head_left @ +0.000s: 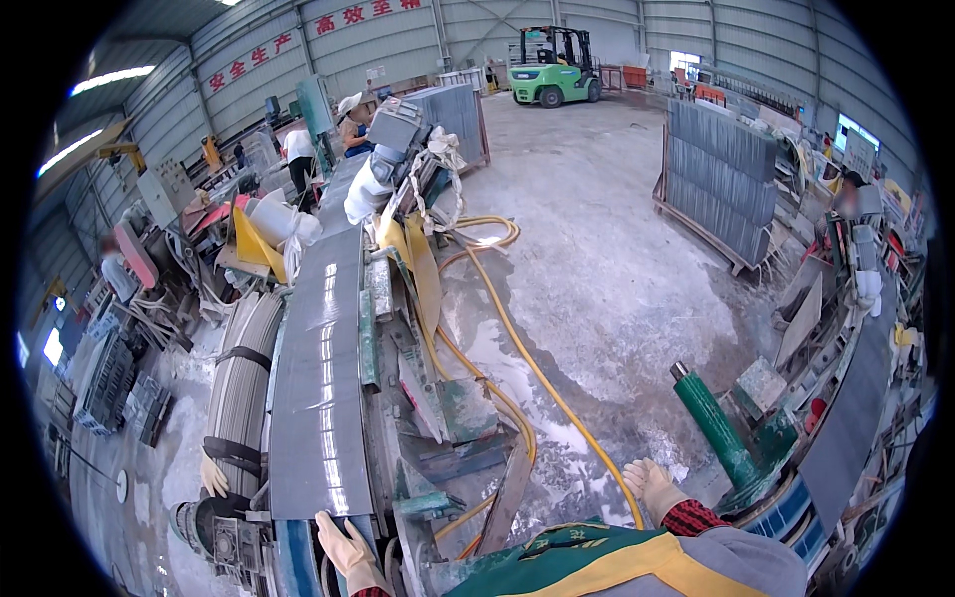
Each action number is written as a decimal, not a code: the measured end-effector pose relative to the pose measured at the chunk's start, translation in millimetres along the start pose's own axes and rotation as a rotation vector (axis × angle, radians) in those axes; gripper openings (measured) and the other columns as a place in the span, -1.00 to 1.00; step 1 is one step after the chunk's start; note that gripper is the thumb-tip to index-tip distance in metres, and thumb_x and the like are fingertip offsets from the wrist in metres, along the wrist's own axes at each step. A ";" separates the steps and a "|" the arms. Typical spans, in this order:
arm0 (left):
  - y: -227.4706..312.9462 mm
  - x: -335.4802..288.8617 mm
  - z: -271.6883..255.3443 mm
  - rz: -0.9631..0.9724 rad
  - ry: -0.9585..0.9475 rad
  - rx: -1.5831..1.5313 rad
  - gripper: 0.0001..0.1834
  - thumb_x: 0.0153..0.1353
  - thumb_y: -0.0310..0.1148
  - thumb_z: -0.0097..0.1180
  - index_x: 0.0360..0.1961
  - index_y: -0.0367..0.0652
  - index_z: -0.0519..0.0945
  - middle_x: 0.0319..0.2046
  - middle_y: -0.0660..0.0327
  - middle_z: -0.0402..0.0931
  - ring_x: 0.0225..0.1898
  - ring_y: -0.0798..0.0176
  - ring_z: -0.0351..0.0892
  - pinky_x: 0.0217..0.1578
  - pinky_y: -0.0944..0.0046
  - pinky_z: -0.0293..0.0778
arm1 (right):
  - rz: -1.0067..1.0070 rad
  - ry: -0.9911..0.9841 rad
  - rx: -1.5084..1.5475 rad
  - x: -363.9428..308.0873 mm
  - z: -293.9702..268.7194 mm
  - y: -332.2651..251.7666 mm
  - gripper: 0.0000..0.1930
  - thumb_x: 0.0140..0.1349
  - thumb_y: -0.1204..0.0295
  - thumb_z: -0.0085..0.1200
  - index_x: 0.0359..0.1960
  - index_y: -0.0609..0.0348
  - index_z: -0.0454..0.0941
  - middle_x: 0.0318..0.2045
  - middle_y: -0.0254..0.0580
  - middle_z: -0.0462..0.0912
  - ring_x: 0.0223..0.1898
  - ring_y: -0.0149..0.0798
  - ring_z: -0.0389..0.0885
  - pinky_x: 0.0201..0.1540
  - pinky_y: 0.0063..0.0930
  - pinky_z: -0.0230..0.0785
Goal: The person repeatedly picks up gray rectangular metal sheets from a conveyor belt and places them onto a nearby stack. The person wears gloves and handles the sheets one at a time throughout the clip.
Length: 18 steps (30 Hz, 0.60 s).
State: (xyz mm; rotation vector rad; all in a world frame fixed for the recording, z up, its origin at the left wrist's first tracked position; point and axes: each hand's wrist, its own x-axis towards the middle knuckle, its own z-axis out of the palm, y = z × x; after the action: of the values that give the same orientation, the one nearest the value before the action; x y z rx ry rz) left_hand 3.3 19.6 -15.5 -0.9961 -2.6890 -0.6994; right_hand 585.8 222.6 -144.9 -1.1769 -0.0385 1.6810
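My left hand (348,559), in a cream work glove, lies with fingers stretched out at the near end of a long grey slab (320,398). The slab rests on a roller line running away from me, and its glossy top reflects the lights. Out to my right, my right hand (653,488), gloved the same way, hangs above the floor with its fingers curled in. Nothing shows in it. Left of the slab, a bundle of pale strips (242,368) is bound with black bands. A loose cream glove (213,477) rests on the bundle's near end.
Yellow hoses (537,368) snake across the wet floor. A green cylinder (714,423) juts up at right, near another grey slab (846,428) on rollers. Farther off are a motor-driven machine (396,129), stacked slabs (718,179), a green forklift (555,75) and several people.
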 end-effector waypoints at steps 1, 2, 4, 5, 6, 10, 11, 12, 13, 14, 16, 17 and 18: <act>-1.1 -0.6 1.1 0.014 0.017 -0.005 -0.45 0.29 -0.41 -0.01 0.27 -0.35 0.22 0.20 -0.22 0.31 0.16 -0.26 0.32 0.24 -0.01 0.23 | 0.004 0.036 -0.008 2.4 -2.4 0.6 -0.68 0.37 0.21 -0.03 -0.10 0.26 0.45 -0.25 0.01 0.65 -0.28 -0.03 0.69 -0.19 -0.17 0.62; -2.6 -2.2 1.3 0.025 0.035 -0.008 -0.46 0.29 -0.41 -0.01 0.27 -0.35 0.23 0.18 -0.22 0.32 0.15 -0.26 0.32 0.23 -0.01 0.24 | 0.010 0.071 -0.018 -4.3 7.7 -1.0 -0.68 0.37 0.21 -0.04 -0.11 0.26 0.46 -0.26 -0.01 0.65 -0.28 -0.04 0.69 -0.20 -0.18 0.62; -4.1 -3.9 -1.1 0.028 0.035 -0.021 -0.46 0.28 -0.42 0.00 0.26 -0.34 0.23 0.15 -0.21 0.34 0.12 -0.25 0.34 0.20 -0.01 0.25 | 0.031 0.066 -0.013 -3.4 9.9 -0.4 -0.70 0.38 0.21 -0.05 -0.14 0.24 0.47 -0.30 -0.04 0.65 -0.31 -0.07 0.68 -0.22 -0.21 0.62; 1.9 -3.6 -6.7 0.023 0.014 -0.037 -0.47 0.28 -0.42 0.00 0.25 -0.34 0.23 0.14 -0.21 0.34 0.11 -0.25 0.34 0.19 -0.01 0.26 | 0.039 0.030 0.006 -2.4 6.4 -1.5 -0.70 0.38 0.21 -0.06 -0.15 0.22 0.47 -0.31 -0.07 0.65 -0.32 -0.09 0.68 -0.24 -0.22 0.61; 5.7 -3.1 -9.5 0.019 -0.007 -0.052 -0.47 0.28 -0.43 0.00 0.25 -0.34 0.24 0.13 -0.21 0.35 0.09 -0.25 0.35 0.17 -0.01 0.27 | 0.048 -0.006 0.025 -1.7 3.6 -2.2 -0.71 0.38 0.20 -0.06 -0.17 0.21 0.48 -0.33 -0.09 0.65 -0.34 -0.11 0.68 -0.25 -0.24 0.61; -2.0 -6.2 -5.2 0.019 0.029 -0.038 -0.46 0.26 -0.44 0.00 0.25 -0.36 0.23 0.14 -0.21 0.34 0.07 -0.25 0.35 0.15 -0.02 0.28 | 0.018 0.103 -0.051 -18.1 25.0 -3.2 -0.73 0.38 0.19 -0.06 -0.22 0.16 0.48 -0.39 -0.15 0.62 -0.39 -0.15 0.65 -0.28 -0.27 0.59; 6.5 -6.6 -12.8 -0.007 -0.001 -0.047 -0.45 0.26 -0.44 0.01 0.25 -0.38 0.23 0.16 -0.22 0.33 0.08 -0.26 0.34 0.17 -0.02 0.27 | 0.014 0.112 -0.056 -20.7 27.0 -4.0 -0.73 0.38 0.19 -0.06 -0.22 0.16 0.47 -0.41 -0.16 0.61 -0.40 -0.15 0.65 -0.28 -0.27 0.59; 11.1 -6.9 -16.9 -0.034 -0.031 -0.056 -0.43 0.25 -0.43 0.02 0.26 -0.39 0.22 0.18 -0.23 0.32 0.09 -0.26 0.34 0.18 -0.02 0.26 | 0.011 0.121 -0.062 -21.8 27.5 -4.2 -0.73 0.38 0.19 -0.06 -0.23 0.15 0.47 -0.42 -0.17 0.60 -0.41 -0.16 0.64 -0.28 -0.27 0.59; 7.8 -6.9 -13.9 -0.018 -0.022 -0.041 -0.43 0.25 -0.43 0.01 0.27 -0.39 0.22 0.19 -0.24 0.31 0.10 -0.26 0.33 0.19 -0.02 0.25 | 0.022 0.088 -0.050 -17.2 22.4 -3.3 -0.73 0.38 0.19 -0.06 -0.22 0.16 0.47 -0.41 -0.16 0.61 -0.40 -0.16 0.65 -0.28 -0.27 0.59; 1.9 -7.0 -9.4 0.000 -0.012 -0.028 -0.42 0.26 -0.42 0.01 0.27 -0.39 0.21 0.20 -0.24 0.31 0.11 -0.26 0.33 0.20 -0.02 0.25 | 0.031 0.053 -0.036 -8.8 12.5 -2.4 -0.73 0.37 0.19 -0.06 -0.21 0.16 0.48 -0.40 -0.16 0.62 -0.39 -0.15 0.66 -0.28 -0.26 0.59; -2.3 -7.8 -5.5 0.020 -0.007 -0.017 -0.41 0.26 -0.42 0.01 0.29 -0.39 0.20 0.21 -0.24 0.30 0.13 -0.26 0.32 0.22 -0.01 0.24 | 0.046 -0.020 -0.008 3.2 -4.1 -1.5 -0.72 0.37 0.19 -0.05 -0.19 0.16 0.48 -0.39 -0.15 0.63 -0.38 -0.16 0.66 -0.28 -0.26 0.59; -3.4 -8.5 -5.8 0.020 -0.009 -0.016 -0.40 0.26 -0.41 0.01 0.29 -0.39 0.20 0.22 -0.24 0.29 0.14 -0.25 0.32 0.22 0.00 0.24 | 0.057 -0.062 0.006 4.0 -5.5 -1.4 -0.72 0.37 0.19 -0.05 -0.19 0.17 0.48 -0.39 -0.15 0.63 -0.38 -0.16 0.66 -0.28 -0.25 0.59; -4.3 -9.0 -5.9 0.021 -0.012 -0.016 -0.39 0.26 -0.41 0.01 0.30 -0.39 0.20 0.23 -0.24 0.29 0.15 -0.25 0.32 0.23 0.00 0.23 | 0.067 -0.104 0.020 4.7 -6.8 -1.0 -0.72 0.37 0.19 -0.05 -0.19 0.17 0.48 -0.39 -0.16 0.63 -0.38 -0.16 0.66 -0.28 -0.25 0.59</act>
State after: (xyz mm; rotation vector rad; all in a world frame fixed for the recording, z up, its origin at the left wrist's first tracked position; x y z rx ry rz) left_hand 7.4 8.7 -14.9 -1.0336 -2.6834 -0.7145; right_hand 591.4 223.2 -151.1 -1.0851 -0.0472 1.7964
